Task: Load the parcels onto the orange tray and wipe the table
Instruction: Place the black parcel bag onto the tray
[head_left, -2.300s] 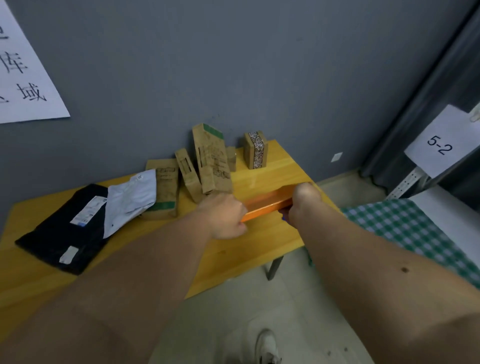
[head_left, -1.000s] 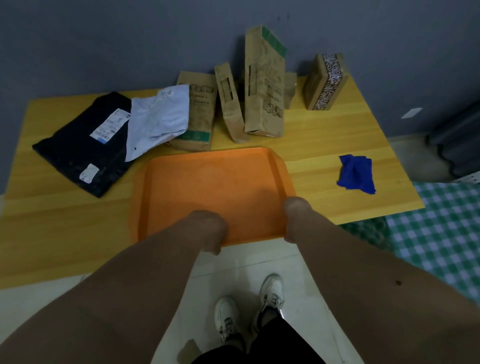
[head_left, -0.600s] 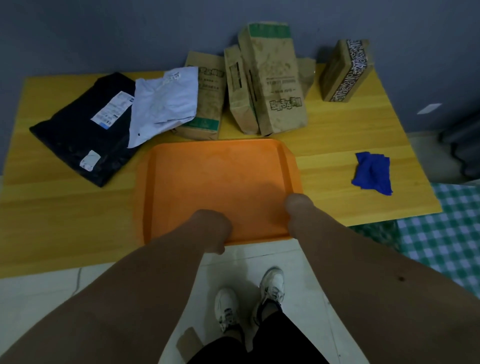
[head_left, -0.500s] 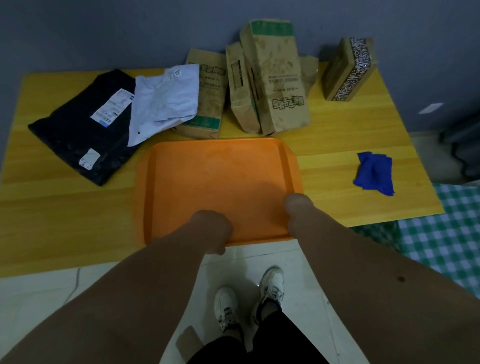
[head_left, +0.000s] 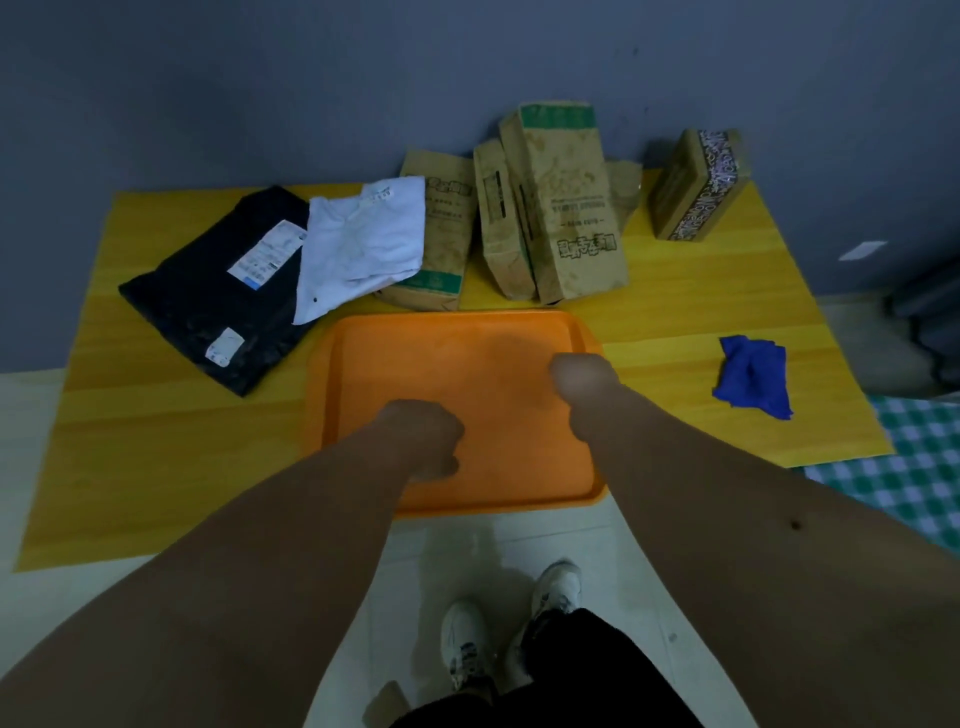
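The orange tray (head_left: 395, 364) lies flat at the front edge of the yellow table (head_left: 156, 441) with nothing on it. My left hand (head_left: 421, 441) hovers over the tray's near half with fingers loosely curled, holding nothing. My right hand (head_left: 582, 376), blurred, is above the tray's right side and also holds nothing. Behind the tray lie a black parcel (head_left: 218, 291) and a white parcel (head_left: 363, 244). A flat brown bag (head_left: 441, 239), a narrow brown bag (head_left: 501, 228) and a tall brown bag (head_left: 571, 208) lean by the wall. A taped box (head_left: 696, 187) stands at the back right.
A crumpled blue cloth (head_left: 753, 376) lies on the table to the right of the tray. A green checked surface (head_left: 909, 478) adjoins the table's right end. A grey wall runs along the table's back edge. My shoes (head_left: 556, 587) stand on the pale floor below.
The tray came down from a tilted carry to lie flat on the table. Both hands have let go of its near rim and moved forward over it, the right hand farther.
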